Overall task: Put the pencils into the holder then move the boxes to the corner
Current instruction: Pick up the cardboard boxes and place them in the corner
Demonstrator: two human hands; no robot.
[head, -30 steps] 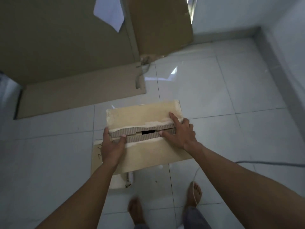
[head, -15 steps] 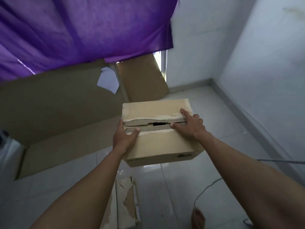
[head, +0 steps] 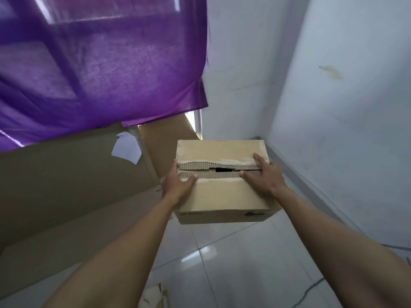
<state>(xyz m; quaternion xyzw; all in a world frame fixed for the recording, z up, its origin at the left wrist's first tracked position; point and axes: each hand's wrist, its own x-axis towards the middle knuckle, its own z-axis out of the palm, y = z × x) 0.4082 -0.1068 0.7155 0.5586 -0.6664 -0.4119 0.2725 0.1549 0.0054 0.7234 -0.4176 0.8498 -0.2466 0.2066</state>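
Above floor [head: 233, 263] nr corner [head: 263, 138], L hand [head: 178, 185] & R hand [head: 264, 176] clamped on sides of cardboard box [head: 222, 196].

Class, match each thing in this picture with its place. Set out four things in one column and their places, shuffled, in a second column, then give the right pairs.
Things
1. cardboard box
2. purple curtain
3. white paper scrap
4. torn cardboard pieces

Places
A. hanging, upper left
B. on the floor tiles, bottom centre
C. held up between left hand and right hand
D. against the large cardboard sheet

Pairs: 1-C, 2-A, 3-D, 4-B
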